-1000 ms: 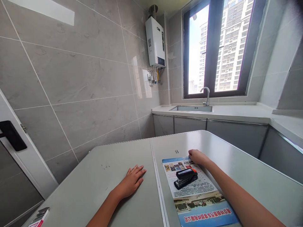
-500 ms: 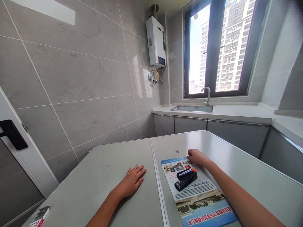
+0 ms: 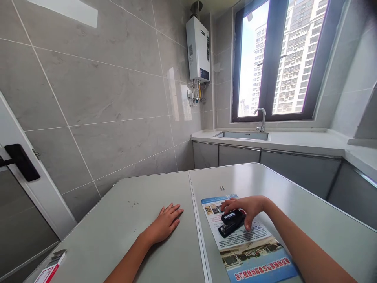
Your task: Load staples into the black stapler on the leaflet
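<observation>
A black stapler [image 3: 230, 224] lies on a printed leaflet [image 3: 257, 254] on the right half of the table. My right hand [image 3: 249, 206] hovers over the stapler's rear end, with fingers on its far side and thumb on its near right side. The fingers are apart and I see no firm grip; whether they touch the stapler I cannot tell. My left hand [image 3: 167, 223] rests flat on the table left of the seam, fingers spread, holding nothing. Two small staple strips [image 3: 222, 188] lie beyond the leaflet's far edge.
Several loose staples [image 3: 133, 203] are scattered on the left half of the table [image 3: 118, 243]. A red-and-white box [image 3: 51, 269] lies at the near left edge. Behind the table stand a counter with a sink [image 3: 243, 135]; a door [image 3: 32, 177] is at left.
My right hand has moved from the leaflet's far edge back toward me and over the stapler, its fingers spreading. The left hand stays put. The view has shifted slightly.
</observation>
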Motion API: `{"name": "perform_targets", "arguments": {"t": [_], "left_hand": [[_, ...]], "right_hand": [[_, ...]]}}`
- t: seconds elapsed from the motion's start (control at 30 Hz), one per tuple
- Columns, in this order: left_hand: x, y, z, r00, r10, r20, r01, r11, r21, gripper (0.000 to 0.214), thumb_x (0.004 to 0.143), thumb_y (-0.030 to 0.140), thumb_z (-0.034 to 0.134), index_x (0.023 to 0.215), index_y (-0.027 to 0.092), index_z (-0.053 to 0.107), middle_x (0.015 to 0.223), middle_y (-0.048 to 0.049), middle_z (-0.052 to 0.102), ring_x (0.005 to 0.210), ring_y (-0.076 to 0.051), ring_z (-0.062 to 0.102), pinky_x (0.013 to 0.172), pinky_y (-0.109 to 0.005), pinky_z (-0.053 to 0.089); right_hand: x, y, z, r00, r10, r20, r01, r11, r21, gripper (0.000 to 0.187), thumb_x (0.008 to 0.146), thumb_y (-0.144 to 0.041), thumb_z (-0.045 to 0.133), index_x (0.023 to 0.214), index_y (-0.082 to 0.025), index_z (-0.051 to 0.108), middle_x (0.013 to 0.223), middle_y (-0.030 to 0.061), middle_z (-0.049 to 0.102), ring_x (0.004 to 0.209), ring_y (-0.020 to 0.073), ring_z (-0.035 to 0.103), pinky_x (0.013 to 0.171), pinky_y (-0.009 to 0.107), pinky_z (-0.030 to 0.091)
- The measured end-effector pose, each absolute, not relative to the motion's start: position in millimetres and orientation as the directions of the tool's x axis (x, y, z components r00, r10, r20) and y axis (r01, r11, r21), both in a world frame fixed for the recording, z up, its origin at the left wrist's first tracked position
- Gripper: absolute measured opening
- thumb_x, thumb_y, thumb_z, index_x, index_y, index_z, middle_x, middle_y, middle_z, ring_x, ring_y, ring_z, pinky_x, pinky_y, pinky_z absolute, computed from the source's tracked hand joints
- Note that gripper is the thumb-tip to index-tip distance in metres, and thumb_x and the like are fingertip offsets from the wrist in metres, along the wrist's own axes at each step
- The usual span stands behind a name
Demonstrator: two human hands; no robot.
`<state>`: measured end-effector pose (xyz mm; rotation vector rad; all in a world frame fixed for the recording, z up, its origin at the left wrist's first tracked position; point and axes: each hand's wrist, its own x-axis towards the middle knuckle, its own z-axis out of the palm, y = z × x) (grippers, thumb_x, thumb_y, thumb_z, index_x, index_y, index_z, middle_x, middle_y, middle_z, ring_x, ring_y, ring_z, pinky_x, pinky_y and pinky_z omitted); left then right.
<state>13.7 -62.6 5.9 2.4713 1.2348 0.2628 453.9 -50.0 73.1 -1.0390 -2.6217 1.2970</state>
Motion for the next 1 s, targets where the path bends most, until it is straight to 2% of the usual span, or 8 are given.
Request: {"name": "perform_targets", "arguments": {"t": [0.07, 0.13, 0.27, 0.43, 0.6, 0.73, 0.87, 1.0], "left_hand": [[15, -64, 6, 0.600, 0.800, 0.005, 0.732, -0.551, 0.402, 0.052, 0.109, 0.048, 0.036, 0.159, 0.036, 0.043, 0.170, -0.0032, 0.032, 0.161, -0.032, 0.018, 0.129, -0.060, 0.013], [16, -64, 7, 0.587, 0.810, -0.010, 0.745, -0.536, 0.397, 0.052, 0.108, 0.047, 0.037, 0.158, 0.036, 0.043, 0.170, -0.0035, 0.033, 0.160, -0.033, 0.018, 0.129, -0.062, 0.012], [17, -64, 7, 0.581, 0.814, 0.026, 0.741, -0.541, 0.399, 0.050, 0.108, 0.042, 0.040, 0.156, 0.034, 0.048, 0.168, -0.0059, 0.037, 0.159, -0.033, 0.022, 0.129, -0.060, 0.014], [22, -69, 12, 0.608, 0.791, 0.063, 0.701, -0.572, 0.425, 0.047, 0.108, 0.040, 0.039, 0.152, 0.035, 0.051, 0.165, -0.0065, 0.041, 0.154, -0.028, 0.033, 0.129, -0.059, 0.013], [35, -76, 18, 0.619, 0.784, 0.045, 0.662, -0.552, 0.507, 0.049, 0.108, 0.043, 0.037, 0.157, 0.038, 0.043, 0.165, -0.0046, 0.042, 0.156, -0.029, 0.031, 0.127, -0.066, 0.005], [39, -76, 15, 0.601, 0.797, 0.056, 0.647, -0.527, 0.552, 0.046, 0.104, 0.045, 0.047, 0.149, 0.034, 0.056, 0.158, -0.0069, 0.051, 0.152, -0.032, 0.037, 0.128, -0.066, 0.004], [39, -71, 15, 0.529, 0.834, 0.154, 0.588, -0.491, 0.643, 0.042, 0.099, 0.041, 0.058, 0.137, 0.027, 0.066, 0.149, -0.0094, 0.059, 0.144, -0.031, 0.048, 0.127, -0.054, 0.025], [39, -65, 17, 0.414, 0.864, 0.285, 0.466, -0.471, 0.749, 0.034, 0.094, 0.040, 0.061, 0.120, 0.021, 0.072, 0.127, -0.0104, 0.070, 0.118, -0.026, 0.065, 0.103, -0.038, 0.052]], "right_hand": [[450, -53, 75, -0.800, 0.544, -0.252, 0.549, 0.494, -0.675, 0.080, 0.058, -0.047, 0.093, 0.132, -0.027, 0.071, 0.150, 0.0068, 0.055, 0.137, 0.0329, 0.048, 0.112, 0.038, 0.040], [445, -52, 71, -0.809, 0.543, -0.225, 0.541, 0.537, -0.647, 0.069, 0.064, -0.039, 0.089, 0.131, -0.030, 0.073, 0.153, 0.0052, 0.052, 0.138, 0.0327, 0.047, 0.113, 0.041, 0.040], [434, -47, 57, -0.832, 0.532, -0.158, 0.497, 0.586, -0.640, 0.058, 0.068, -0.028, 0.085, 0.125, -0.028, 0.076, 0.152, 0.0054, 0.054, 0.138, 0.0321, 0.046, 0.112, 0.043, 0.041], [419, -44, 48, -0.875, 0.481, -0.059, 0.406, 0.661, -0.631, 0.053, 0.071, -0.029, 0.084, 0.124, -0.027, 0.076, 0.148, 0.0065, 0.058, 0.134, 0.0302, 0.049, 0.113, 0.044, 0.039], [395, -49, 43, -0.905, 0.426, 0.023, 0.328, 0.731, -0.599, 0.051, 0.074, -0.032, 0.086, 0.124, -0.029, 0.075, 0.146, 0.0062, 0.060, 0.133, 0.0301, 0.050, 0.116, 0.047, 0.034], [371, -56, 39, -0.900, 0.429, 0.073, 0.307, 0.743, -0.595, 0.053, 0.074, -0.030, 0.087, 0.126, -0.029, 0.073, 0.140, 0.0061, 0.063, 0.129, 0.0292, 0.054, 0.115, 0.046, 0.035], [349, -65, 35, -0.862, 0.486, 0.143, 0.318, 0.739, -0.594, 0.053, 0.074, -0.025, 0.086, 0.125, -0.025, 0.072, 0.129, 0.0075, 0.067, 0.116, 0.0272, 0.062, 0.104, 0.041, 0.045], [326, -75, 28, -0.776, 0.596, 0.208, 0.392, 0.714, -0.580, 0.046, 0.076, -0.030, 0.086, 0.119, -0.022, 0.071, 0.112, 0.0061, 0.071, 0.101, 0.0252, 0.065, 0.089, 0.035, 0.048]]}}
